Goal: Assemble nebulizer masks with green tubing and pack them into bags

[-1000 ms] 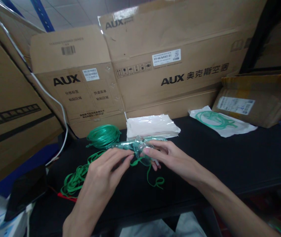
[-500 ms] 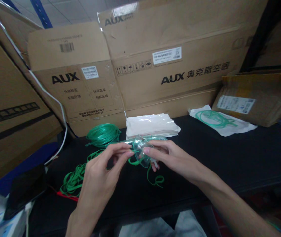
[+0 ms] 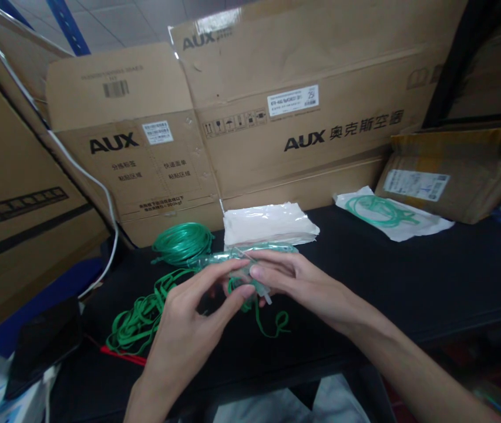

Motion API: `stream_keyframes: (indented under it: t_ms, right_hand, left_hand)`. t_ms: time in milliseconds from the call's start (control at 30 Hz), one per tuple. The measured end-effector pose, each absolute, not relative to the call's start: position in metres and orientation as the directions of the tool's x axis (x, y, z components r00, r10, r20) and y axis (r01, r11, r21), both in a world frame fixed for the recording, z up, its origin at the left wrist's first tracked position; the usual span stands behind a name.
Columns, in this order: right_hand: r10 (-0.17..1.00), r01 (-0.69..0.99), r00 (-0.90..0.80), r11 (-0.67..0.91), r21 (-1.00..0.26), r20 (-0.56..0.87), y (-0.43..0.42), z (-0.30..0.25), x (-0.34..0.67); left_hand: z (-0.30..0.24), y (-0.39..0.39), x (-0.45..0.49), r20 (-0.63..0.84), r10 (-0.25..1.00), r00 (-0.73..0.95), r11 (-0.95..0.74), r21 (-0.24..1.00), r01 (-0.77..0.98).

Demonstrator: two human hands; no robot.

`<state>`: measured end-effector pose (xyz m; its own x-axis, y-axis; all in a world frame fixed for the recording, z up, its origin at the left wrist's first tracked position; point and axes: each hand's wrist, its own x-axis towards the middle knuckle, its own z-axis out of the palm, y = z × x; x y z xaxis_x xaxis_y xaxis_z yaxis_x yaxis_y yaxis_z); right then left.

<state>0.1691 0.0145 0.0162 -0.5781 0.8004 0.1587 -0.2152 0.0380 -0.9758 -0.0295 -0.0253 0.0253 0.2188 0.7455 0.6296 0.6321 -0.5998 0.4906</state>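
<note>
A clear plastic face mask, of the oxygen-mask kind, is gripped between both hands above the black table. My right hand pinches it from the right, thumb on top, its lower fingers mostly hidden. My left hand closes on the mask's left side with thumb and fingers, where a green elastic strap is bunched. The strap's loose end curls below the right hand. Just behind the hands lies clear greenish plastic, largely covered. Beside the left hand is a heap of green straps.
A coil of green tubing and a stack of white packets sit at the back against cardboard boxes. On the right, a white bag with green tubing lies by a taped carton. A white cable hangs left.
The mask has turned and folded down between my hands, so less of its clear shell shows. My left hand has moved slightly right, its thumb lower on the mask.
</note>
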Motion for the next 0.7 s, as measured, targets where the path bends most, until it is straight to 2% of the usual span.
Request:
stream_keyframes:
  t_ms: [67, 133, 200, 267, 367, 700]
  right_hand:
    - [0.879, -0.221, -0.394, 0.192, -0.956, 0.268, 0.014, 0.016, 0.167]
    - [0.871, -0.164, -0.26, 0.386, -0.908, 0.417, 0.012, 0.017, 0.165]
    - [0.81, -0.06, -0.225, 0.543, -0.837, 0.542, 0.009, 0.016, 0.164]
    - [0.755, 0.039, -0.245, 0.635, -0.772, 0.609, 0.006, 0.015, 0.164]
    - [0.717, 0.104, -0.275, 0.684, -0.722, 0.64, 0.004, 0.013, 0.164]
    - [0.702, 0.155, -0.317, 0.702, -0.695, 0.638, 0.005, 0.01, 0.161]
  left_hand:
    - [0.024, -0.024, -0.03, 0.647, 0.73, 0.22, -0.605, 0.463, 0.648]
    - [0.021, -0.022, -0.03, 0.649, 0.724, 0.234, -0.609, 0.442, 0.659]
    - [0.018, -0.02, -0.03, 0.646, 0.72, 0.253, -0.617, 0.43, 0.659]
    - [0.016, -0.019, -0.029, 0.643, 0.714, 0.278, -0.63, 0.416, 0.656]
    - [0.014, -0.019, -0.028, 0.638, 0.705, 0.31, -0.645, 0.394, 0.655]
    - [0.017, -0.023, -0.025, 0.64, 0.69, 0.34, -0.661, 0.365, 0.655]
